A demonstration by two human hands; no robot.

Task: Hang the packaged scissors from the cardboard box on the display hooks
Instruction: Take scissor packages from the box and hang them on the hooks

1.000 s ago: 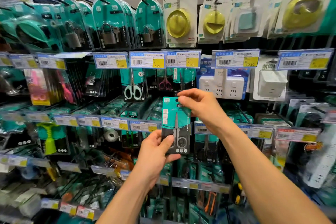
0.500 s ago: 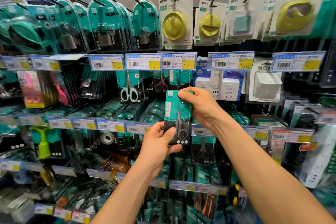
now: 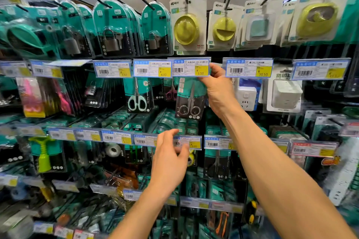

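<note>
A teal and black pack of black-handled scissors point(image 3: 190, 103) hangs upright just under the 3.50 price tag point(image 3: 191, 68), in the middle row of hooks. My right hand point(image 3: 218, 88) grips the pack's upper right edge, with the thumb up beside the tag; the pack's top and the hook are hidden behind the tag. My left hand point(image 3: 171, 158) hovers a little below the pack with spread, relaxed fingers and holds nothing. The cardboard box is not in view.
White-handled scissors point(image 3: 137, 99) and pink-handled scissors point(image 3: 171, 93) hang to the left of the pack. White power sockets point(image 3: 247, 98) hang to its right. Padlock packs point(image 3: 114, 31) and yellow lamps point(image 3: 187, 29) fill the row above, and more scissor packs point(image 3: 217, 165) hang below.
The pack went up and back from chest height to just under the 3.50 tag. My left hand let go of its lower edge and dropped away. My right hand still holds the top.
</note>
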